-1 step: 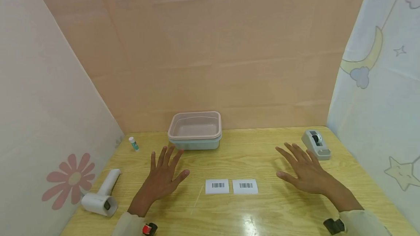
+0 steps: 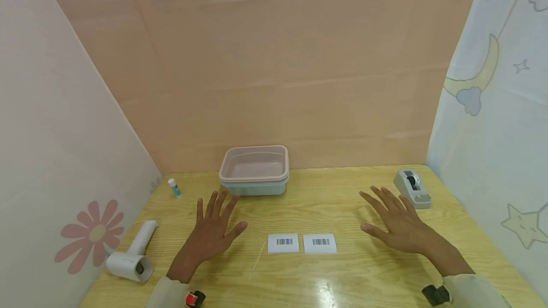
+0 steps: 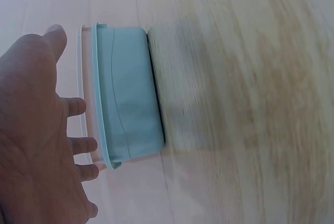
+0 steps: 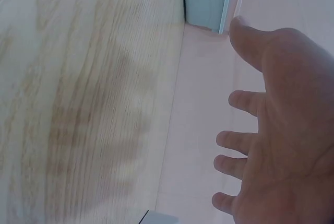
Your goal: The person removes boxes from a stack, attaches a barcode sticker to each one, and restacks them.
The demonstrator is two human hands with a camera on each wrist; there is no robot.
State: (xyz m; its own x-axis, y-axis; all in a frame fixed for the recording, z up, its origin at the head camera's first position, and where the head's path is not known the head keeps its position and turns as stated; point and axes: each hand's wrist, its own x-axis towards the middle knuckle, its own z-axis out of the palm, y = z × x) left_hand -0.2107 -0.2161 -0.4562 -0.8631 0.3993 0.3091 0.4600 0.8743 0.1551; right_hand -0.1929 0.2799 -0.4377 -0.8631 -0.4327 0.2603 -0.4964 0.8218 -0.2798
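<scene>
Left hand (image 2: 211, 236): raised above the tabletop (image 2: 308, 213), fingers straight and spread, palm down; its fingertips point toward the stacked containers.
Right hand (image 2: 404, 227): likewise raised, fingers extended, thumb apart; near the tape dispenser.
Pink container (image 2: 256, 159): rectangular, open-topped, seated on the blue container, its rim uppermost.
Blue container (image 2: 257, 189): pale, standing upright at the back of the tabletop, left of centre.
Left card (image 2: 283, 243) and right card (image 2: 320, 243): white, barcodes facing up, side by side between the hands, slightly apart.
Tape dispenser (image 2: 412, 190): grey, at the back right.
Glue stick (image 2: 174, 187): white-capped, at the back left.
Handheld scanner (image 2: 132, 256): white, lying at the left edge.
</scene>
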